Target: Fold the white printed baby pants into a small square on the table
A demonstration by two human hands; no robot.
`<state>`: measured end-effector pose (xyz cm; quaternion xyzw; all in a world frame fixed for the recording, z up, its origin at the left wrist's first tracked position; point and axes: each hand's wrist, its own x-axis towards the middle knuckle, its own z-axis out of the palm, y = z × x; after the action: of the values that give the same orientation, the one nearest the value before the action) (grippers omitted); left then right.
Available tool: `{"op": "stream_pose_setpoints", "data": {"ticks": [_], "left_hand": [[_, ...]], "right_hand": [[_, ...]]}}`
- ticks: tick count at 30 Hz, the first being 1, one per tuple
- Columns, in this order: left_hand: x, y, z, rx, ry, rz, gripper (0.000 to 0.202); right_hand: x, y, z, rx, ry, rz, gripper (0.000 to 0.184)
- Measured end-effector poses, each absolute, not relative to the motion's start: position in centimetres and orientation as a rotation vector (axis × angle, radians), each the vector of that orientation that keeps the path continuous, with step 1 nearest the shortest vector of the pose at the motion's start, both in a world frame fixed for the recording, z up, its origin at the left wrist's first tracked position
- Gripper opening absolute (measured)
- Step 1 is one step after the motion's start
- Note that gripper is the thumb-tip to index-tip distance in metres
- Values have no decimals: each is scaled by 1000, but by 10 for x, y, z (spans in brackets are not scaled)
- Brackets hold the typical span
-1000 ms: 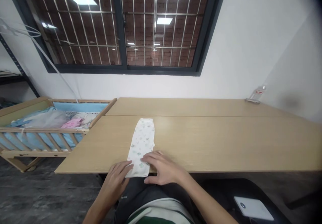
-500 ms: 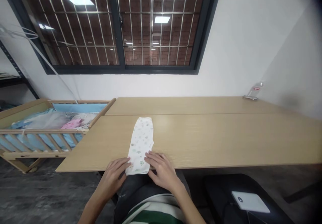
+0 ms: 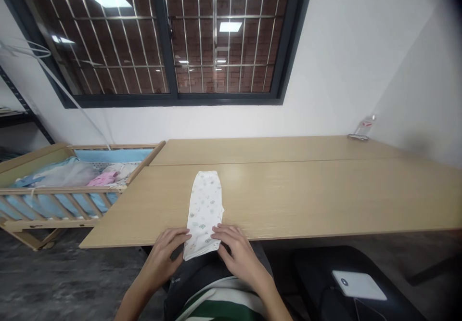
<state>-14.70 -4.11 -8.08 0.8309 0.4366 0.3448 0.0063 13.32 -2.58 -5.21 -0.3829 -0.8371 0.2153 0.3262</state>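
A pair of folded white baby pants [image 3: 205,205] with small prints lies lengthwise on the table, its near end reaching past the front edge over my lap. At its left edge, my left hand [image 3: 168,252] has its fingertips on the cloth near the bottom corner, thumb lower down. My right hand [image 3: 240,251] grips the opposite edge, fingers on top of the fabric and thumb by the lower corner. A small point of cloth sticks out on the right side.
The wooden table [image 3: 306,191] has a seam along its back part. A clear bottle [image 3: 365,126] is at the far right corner. To the left stands a wooden crib [image 3: 72,191] with blue lining and cloths. A white phone [image 3: 359,285] rests on a black seat [image 3: 310,263] at right.
The near end of the pants has come slightly closer to me, further past the table edge. Both hands have shifted a little with it, the right one also rightward.
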Motion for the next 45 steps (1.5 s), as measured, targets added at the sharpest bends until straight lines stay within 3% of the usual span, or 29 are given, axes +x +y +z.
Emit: {"op": "stream_pose_setpoints", "data": {"ticks": [10, 15, 17, 24, 30, 34, 38, 41, 45], "left_hand": [[-138, -40, -73, 2431, 1278, 1068, 28], [-130, -28, -55, 2215, 1292, 1107, 20], [-123, -18, -49, 2073, 1384, 1147, 28], [-101, 33, -52, 1589, 1550, 1381, 54], [-93, 46, -61, 1824, 1853, 1153, 40], [-76, 20, -57, 2146, 2103, 1225, 34], [-48, -18, -62, 2499, 2013, 1271, 48], [-34, -38, -82, 2639, 1956, 1205, 61], [-32, -45, -110, 2711, 2009, 1089, 50]], "right_hand": [[151, -60, 2, -796, -2105, 891, 16], [152, -26, 21, -868, -1965, 893, 31], [147, 2, 23, -899, -1902, 872, 36], [121, 118, -5, -963, -1726, 964, 34], [109, 164, -46, -1376, -1747, 819, 9], [111, 159, -47, -1475, -1809, 651, 29], [104, 130, -21, -1233, -2063, 406, 55], [92, 96, -1, -817, -2457, 459, 59], [80, 62, -1, -535, -2801, 660, 56]]}}
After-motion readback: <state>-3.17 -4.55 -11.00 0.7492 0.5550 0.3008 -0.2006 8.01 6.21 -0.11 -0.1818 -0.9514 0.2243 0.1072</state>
